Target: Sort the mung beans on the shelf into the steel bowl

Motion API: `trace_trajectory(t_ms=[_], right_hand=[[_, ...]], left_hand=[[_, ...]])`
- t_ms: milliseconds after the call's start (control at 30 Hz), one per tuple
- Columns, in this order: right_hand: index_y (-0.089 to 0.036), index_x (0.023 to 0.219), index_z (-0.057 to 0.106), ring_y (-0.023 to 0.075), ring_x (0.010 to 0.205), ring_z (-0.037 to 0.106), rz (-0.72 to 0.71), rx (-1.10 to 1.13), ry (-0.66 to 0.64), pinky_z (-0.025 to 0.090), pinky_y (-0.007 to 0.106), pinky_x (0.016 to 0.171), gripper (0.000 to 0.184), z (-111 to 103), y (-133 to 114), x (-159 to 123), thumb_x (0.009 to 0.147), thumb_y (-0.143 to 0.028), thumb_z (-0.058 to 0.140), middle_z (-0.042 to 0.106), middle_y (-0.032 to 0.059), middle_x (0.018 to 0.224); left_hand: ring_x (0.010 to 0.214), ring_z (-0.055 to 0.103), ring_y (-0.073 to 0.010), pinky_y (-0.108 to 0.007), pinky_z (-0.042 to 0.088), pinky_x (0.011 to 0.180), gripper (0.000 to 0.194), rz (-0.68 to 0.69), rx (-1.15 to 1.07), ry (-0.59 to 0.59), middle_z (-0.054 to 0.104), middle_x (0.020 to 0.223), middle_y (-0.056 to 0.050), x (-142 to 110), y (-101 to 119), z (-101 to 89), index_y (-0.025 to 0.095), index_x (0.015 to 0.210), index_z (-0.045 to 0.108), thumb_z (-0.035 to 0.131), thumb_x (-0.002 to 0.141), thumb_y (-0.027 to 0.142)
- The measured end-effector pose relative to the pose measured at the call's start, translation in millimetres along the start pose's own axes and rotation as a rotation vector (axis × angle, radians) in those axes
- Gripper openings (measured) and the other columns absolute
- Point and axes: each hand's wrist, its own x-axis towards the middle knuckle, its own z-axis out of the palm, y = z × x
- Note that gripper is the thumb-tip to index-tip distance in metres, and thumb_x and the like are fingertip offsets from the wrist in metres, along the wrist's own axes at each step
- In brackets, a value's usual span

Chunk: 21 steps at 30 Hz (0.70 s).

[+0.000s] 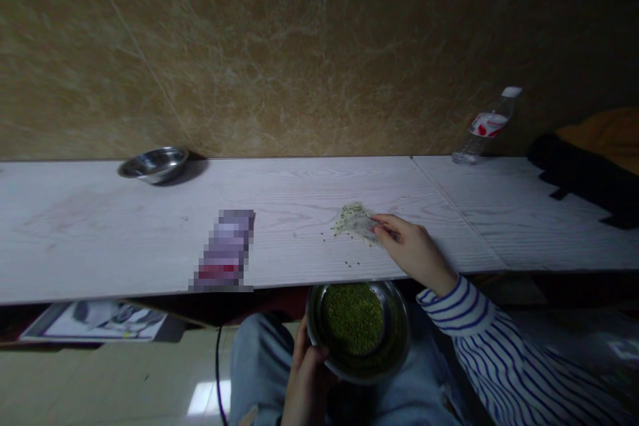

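Note:
My left hand (309,373) grips the near left rim of a steel bowl (397,346), which is tilted below the counter's front edge, over my lap. Small green beans (353,319), like mung beans, lie inside it. Over the counter, my right hand (407,243) is closed in a pinch on a thin, see-through sheet (360,227), apparently plastic. The sheet is at a small patch of pale grains and green beans (344,213); its lower edge is hard to make out. A few loose beans (352,263) lie nearer the counter's edge.
A second steel bowl (157,165) stands at the back left of the white counter (289,180). A blurred-out flat purple object (224,246) lies left of centre. Against the tiled wall are a clear bottle (489,125) and a dark and orange cloth item (589,153). A black cable (218,373) hangs below.

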Motion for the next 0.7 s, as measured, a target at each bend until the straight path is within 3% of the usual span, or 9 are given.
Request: trace_trajectory(t_ms=[233, 433, 700], right_hand=[[-0.021, 0.104, 0.062, 0.0192, 0.086, 0.068, -0.167, -0.105, -0.074, 0.050, 0.032, 0.074, 0.022, 14, -28, 15, 0.087, -0.020, 0.049, 0.073, 0.0049, 0.093], [-0.020, 0.094, 0.062, 0.0200, 0.090, 0.063, -0.407, -0.281, -0.172, 0.040, 0.038, 0.085, 0.016, 29, -45, 40, 0.085, -0.014, 0.050, 0.071, 0.0044, 0.092], [-0.020, 0.093, 0.062, 0.0158, 0.080, 0.064, -0.486, -0.298, -0.415, 0.042, 0.031, 0.079, 0.024, 47, -51, 82, 0.081, -0.006, 0.046, 0.071, 0.0039, 0.086]], left_hand=[[0.113, 0.050, -0.0306, -0.040, 0.045, 0.085, 0.077, -0.005, 0.001, 0.036, 0.054, 0.130, -0.007, 1, 2, -3.3, 0.032, 0.140, 0.036, 0.056, 0.067, 0.020], [0.117, 0.047, -0.0303, -0.040, 0.046, 0.085, 0.076, 0.023, 0.019, 0.044, 0.054, 0.130, -0.006, 1, 7, -8.9, 0.033, 0.140, 0.035, 0.056, 0.068, 0.021], [0.122, 0.044, -0.0312, -0.038, 0.045, 0.086, 0.075, 0.070, 0.004, 0.032, 0.052, 0.134, -0.006, -2, 11, -11.5, 0.030, 0.138, 0.040, 0.055, 0.065, 0.020]])
